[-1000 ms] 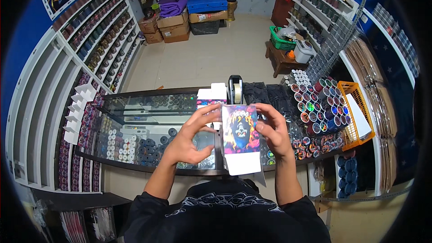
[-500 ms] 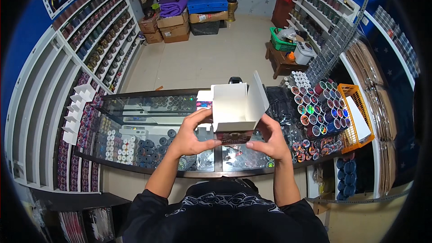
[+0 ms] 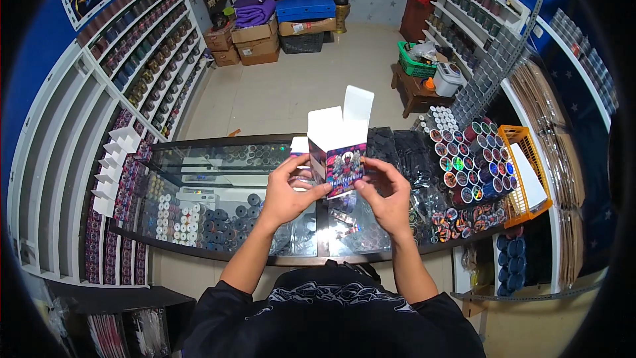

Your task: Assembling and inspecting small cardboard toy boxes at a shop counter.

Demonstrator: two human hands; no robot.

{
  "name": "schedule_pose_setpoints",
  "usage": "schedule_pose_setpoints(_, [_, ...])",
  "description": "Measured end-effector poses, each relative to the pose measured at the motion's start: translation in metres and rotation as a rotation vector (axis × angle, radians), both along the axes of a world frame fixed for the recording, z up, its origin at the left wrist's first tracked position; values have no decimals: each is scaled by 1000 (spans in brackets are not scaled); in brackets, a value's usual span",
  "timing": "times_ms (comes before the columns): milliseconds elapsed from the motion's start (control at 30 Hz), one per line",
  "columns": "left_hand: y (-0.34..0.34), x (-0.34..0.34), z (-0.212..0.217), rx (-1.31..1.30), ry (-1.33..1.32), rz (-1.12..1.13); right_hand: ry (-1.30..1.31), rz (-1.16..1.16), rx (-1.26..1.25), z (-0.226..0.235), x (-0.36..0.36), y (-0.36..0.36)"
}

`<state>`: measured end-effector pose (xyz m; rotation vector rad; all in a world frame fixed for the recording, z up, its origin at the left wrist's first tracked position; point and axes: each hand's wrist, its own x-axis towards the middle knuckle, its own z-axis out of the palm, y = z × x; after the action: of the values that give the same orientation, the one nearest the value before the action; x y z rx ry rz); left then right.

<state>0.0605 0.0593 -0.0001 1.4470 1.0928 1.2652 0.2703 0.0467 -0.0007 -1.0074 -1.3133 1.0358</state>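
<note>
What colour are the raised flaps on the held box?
White flaps, clearest in the head view.

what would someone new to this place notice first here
Probably the colourful printed box, its white flaps standing open, held between both hands above the glass counter. Next, perhaps, the stacked spools with bright round ends on the counter's right, beside an orange basket. Farther back, the folded purple cloth stands out atop cardboard boxes.

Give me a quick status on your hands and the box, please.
Left hand, right hand: both holding printed box. White flaps standing open. Glass counter below. Nothing visibly in the way.
</note>
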Motion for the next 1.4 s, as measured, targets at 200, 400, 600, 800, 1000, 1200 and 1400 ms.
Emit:
schedule_pose_setpoints(200, [-2,16,-8,244,249,159,-170,-134,-36,2,-10,9])
schedule_pose_setpoints(400, [12,-4,-14,-10,-259,-183,236,144,-154,5,13,22])
schedule_pose_setpoints(600, [15,-9,-18,-194,-345,-318,250,216,-109,-3,22,34])
schedule_pose_setpoints(800, [11,-9,-18,-182,-399,-260,285,250,-165,-5,17,34])
schedule_pose_setpoints(1000, [8,-14,-7,-183,-400,-250,247,333,-111,4,12,28])
schedule_pose_setpoints(1200, [2,-1,-1,-94,-275,-188,260,290,-58,-1,6,25])
schedule_pose_setpoints(1400, [3,-5,-3,-114,-288,-188,253,281,-26,0,4,22])
